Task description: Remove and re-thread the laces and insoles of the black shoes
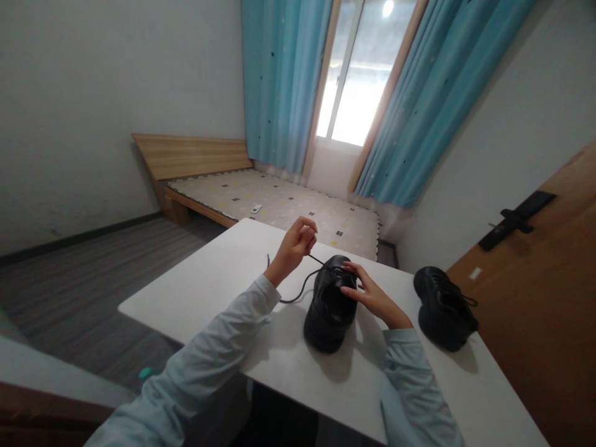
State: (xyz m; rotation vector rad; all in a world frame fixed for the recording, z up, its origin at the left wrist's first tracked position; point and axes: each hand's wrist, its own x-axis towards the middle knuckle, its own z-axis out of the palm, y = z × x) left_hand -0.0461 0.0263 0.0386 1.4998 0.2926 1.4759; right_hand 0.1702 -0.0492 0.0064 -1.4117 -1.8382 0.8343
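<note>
White tabletop (pixel 200 298): open room toward left corner. Black shoe (pixel 328 320): upright between your hands, toe near far edge. Second shoe (pixel 444 313): near right edge. Your right hand (pixel 374 299): thumb, fingers parted against black shoe; cannot tell if gripping. Your left hand (pixel 297 244): narrow, pinching taut lace (pixel 317 261).

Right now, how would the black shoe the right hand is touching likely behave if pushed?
The black shoe would probably slide rather than roll, since it stands sole-down on a smooth-looking tabletop. Upright on a long base, it seems unlikely to tip. The slack lace curves limply beside it, so might trail.
</note>
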